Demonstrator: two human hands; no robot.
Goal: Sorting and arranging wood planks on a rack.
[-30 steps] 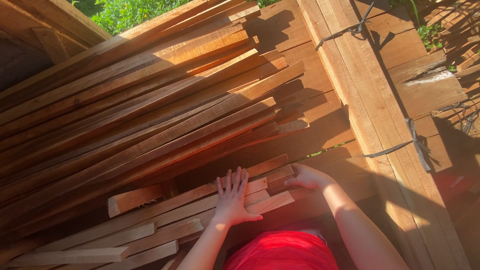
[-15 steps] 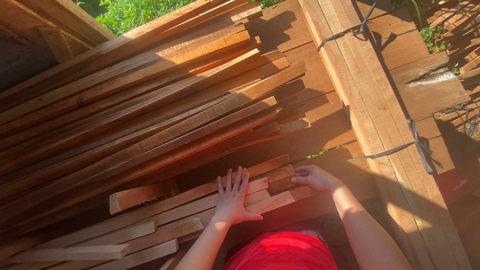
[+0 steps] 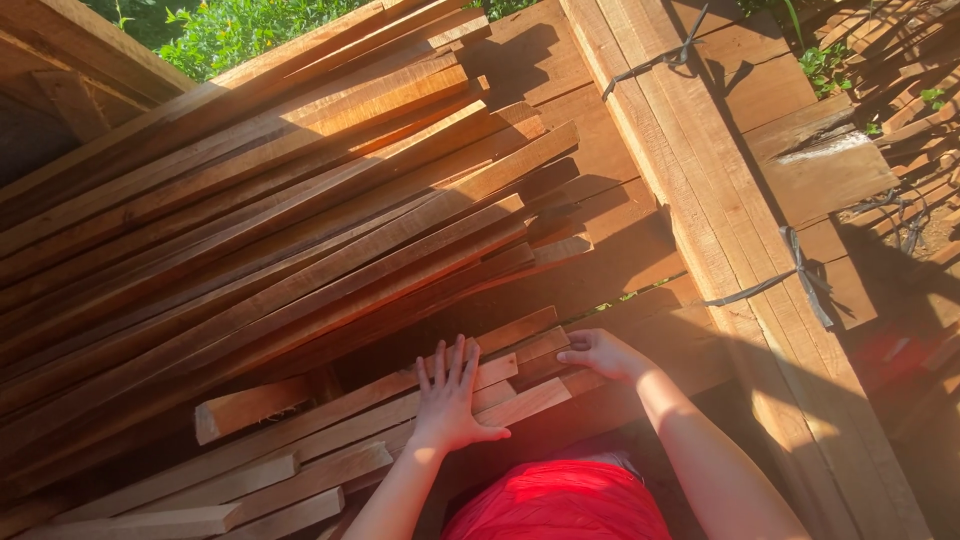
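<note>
Left hand (image 3: pixel 447 403): fingers spread wide, our palm flat on short reddish-brown wooden slats (image 3: pixel 400 420), gripping nothing.
Right hand (image 3: pixel 600 352): fingertips on the slat ends; closure unclear.
Hidden: slat undersides, lost in shadow.

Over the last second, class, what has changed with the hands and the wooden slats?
Almost nothing. The left hand stays flat, fingers spread, on the near slats; the right hand stays at their ends, shifted only slightly. The big slat pile has not moved.

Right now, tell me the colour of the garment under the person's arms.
Bright red garment, seen best in the head view, at the bottom edge.
</note>
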